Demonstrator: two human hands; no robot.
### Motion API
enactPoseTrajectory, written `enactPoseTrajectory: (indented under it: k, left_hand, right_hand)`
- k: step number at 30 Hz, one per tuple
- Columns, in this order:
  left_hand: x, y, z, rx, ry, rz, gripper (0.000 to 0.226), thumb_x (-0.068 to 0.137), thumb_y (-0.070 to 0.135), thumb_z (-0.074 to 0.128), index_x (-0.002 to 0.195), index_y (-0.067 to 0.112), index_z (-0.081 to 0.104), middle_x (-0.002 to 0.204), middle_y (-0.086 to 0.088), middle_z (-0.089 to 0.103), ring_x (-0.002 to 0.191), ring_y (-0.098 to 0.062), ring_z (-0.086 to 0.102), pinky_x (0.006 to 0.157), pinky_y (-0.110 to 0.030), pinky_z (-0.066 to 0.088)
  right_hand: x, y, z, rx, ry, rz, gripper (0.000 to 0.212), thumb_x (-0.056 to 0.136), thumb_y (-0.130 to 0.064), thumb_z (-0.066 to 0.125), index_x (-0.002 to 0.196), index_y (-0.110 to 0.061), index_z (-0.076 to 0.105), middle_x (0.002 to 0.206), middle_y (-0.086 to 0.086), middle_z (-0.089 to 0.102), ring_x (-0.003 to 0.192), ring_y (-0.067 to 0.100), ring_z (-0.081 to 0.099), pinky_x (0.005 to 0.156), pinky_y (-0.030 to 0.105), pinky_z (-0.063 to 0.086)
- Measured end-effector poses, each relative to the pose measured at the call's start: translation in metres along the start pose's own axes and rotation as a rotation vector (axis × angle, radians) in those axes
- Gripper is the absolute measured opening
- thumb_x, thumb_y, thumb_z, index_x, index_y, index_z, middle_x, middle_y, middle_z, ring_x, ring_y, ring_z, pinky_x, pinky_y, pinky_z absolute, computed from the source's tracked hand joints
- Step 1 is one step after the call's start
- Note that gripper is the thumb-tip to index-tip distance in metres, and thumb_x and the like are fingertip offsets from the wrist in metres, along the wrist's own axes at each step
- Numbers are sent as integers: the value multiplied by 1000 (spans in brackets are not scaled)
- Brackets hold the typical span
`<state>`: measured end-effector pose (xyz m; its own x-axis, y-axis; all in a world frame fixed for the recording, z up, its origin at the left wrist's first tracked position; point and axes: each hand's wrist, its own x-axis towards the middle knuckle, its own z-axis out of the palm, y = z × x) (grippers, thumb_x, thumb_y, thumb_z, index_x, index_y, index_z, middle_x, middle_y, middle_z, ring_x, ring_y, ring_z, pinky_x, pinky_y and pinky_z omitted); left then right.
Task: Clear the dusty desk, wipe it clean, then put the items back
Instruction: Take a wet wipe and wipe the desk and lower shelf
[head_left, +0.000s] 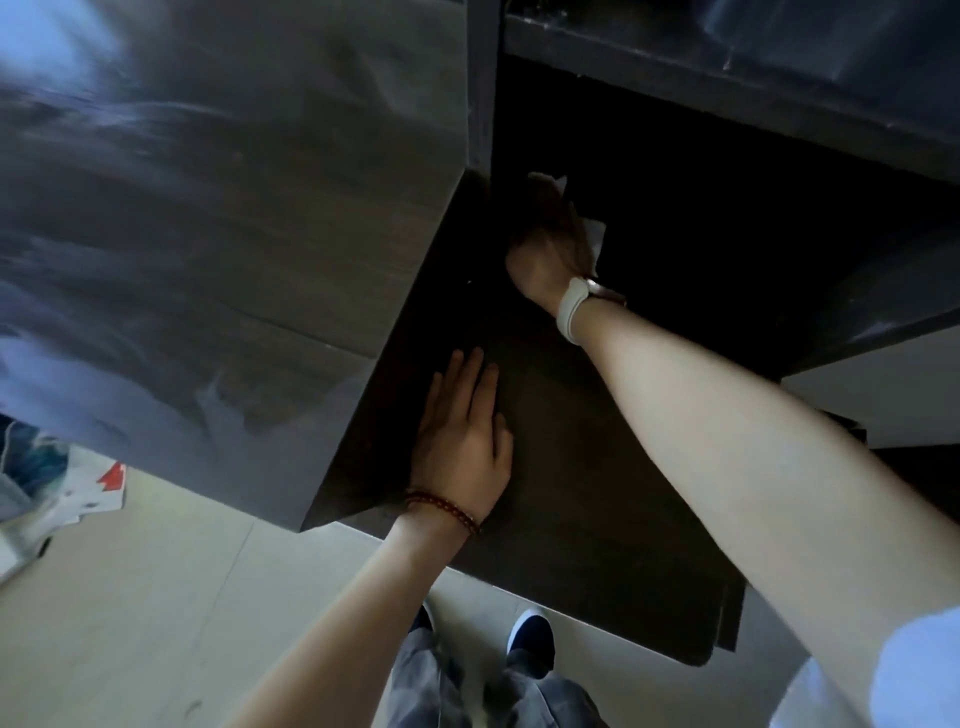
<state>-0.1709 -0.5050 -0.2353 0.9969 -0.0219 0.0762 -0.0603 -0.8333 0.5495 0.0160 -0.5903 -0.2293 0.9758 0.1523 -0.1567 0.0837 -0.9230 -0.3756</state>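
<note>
A dark wooden desk surface (571, 493) fills the middle of the head view, set lower than a large grey-brown top (208, 208) on the left. My left hand (462, 436) lies flat on the lower surface with straight fingers, a beaded bracelet on its wrist. My right hand (550, 244), with a white watch on the wrist, reaches into the dark recess at the back and presses a white wipe (596, 231) onto the surface. Only the wipe's edges show past the hand.
A dark shelf (727, 52) overhangs the recess at the top right. A white panel (883, 395) stands at the right. Pale floor (156, 597) lies below, with bags and papers (78, 493) at the far left. My shoes (530, 634) stand under the desk edge.
</note>
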Motion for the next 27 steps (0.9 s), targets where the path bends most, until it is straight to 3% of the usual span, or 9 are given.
enactPoseTrajectory:
  k: [4, 8, 11, 16, 21, 25, 27]
  left_hand:
    - [-6, 5, -5, 64, -5, -51, 50, 89, 15, 45, 137, 4, 34, 151, -12, 24, 142, -23, 6, 111, -31, -13]
    - [-26, 12, -16, 90, -43, -101, 51, 87, 16, 44, 135, -1, 35, 148, -17, 29, 140, -29, 12, 112, -41, -6]
    - [-46, 15, -28, 112, -69, -137, 50, 81, 15, 44, 126, -7, 45, 137, -24, 43, 132, -39, 33, 109, -50, 10]
    - [-86, 7, -42, 61, -79, -183, 46, 81, 13, 42, 120, -10, 49, 129, -28, 50, 124, -43, 42, 103, -56, 29]
    - [-131, 2, -54, 76, -77, -281, 46, 83, 17, 33, 118, -5, 54, 124, -25, 56, 116, -42, 52, 94, -57, 44]
    - [-145, 0, -56, 61, -56, -384, 43, 81, 9, 38, 119, -5, 53, 124, -26, 55, 112, -44, 53, 93, -54, 44]
    - [-144, 0, -56, 57, -52, -410, 44, 80, 6, 41, 121, -3, 51, 126, -26, 53, 114, -44, 51, 94, -53, 43]
  right_hand:
    - [-21, 12, -2, -3, 61, -206, 51, 92, -10, 34, 140, 3, 23, 151, 19, 23, 141, 28, 19, 115, 31, 8]
    - [-74, 4, 9, 68, -1, -344, 55, 80, 0, 44, 134, 5, 34, 146, 24, 32, 139, 32, 25, 115, 30, 8]
    - [-114, -8, 20, 47, -52, -403, 59, 78, -3, 44, 136, 1, 33, 147, 20, 31, 140, 29, 24, 116, 32, 6]
    - [-137, -23, 26, 6, -90, -425, 57, 84, -8, 43, 139, -1, 29, 150, 17, 27, 141, 26, 20, 116, 33, 5]
    - [-196, -29, 40, -68, -200, -562, 61, 83, -11, 41, 142, -9, 25, 153, 8, 25, 143, 21, 17, 117, 33, 4]
    - [-240, -35, 52, -32, -268, -623, 55, 87, -13, 32, 142, -10, 26, 151, 7, 29, 142, 22, 19, 117, 36, 9]
    - [-257, -30, 55, -83, -294, -645, 56, 89, -15, 18, 145, -12, 16, 154, 4, 19, 143, 21, 12, 117, 36, 3]
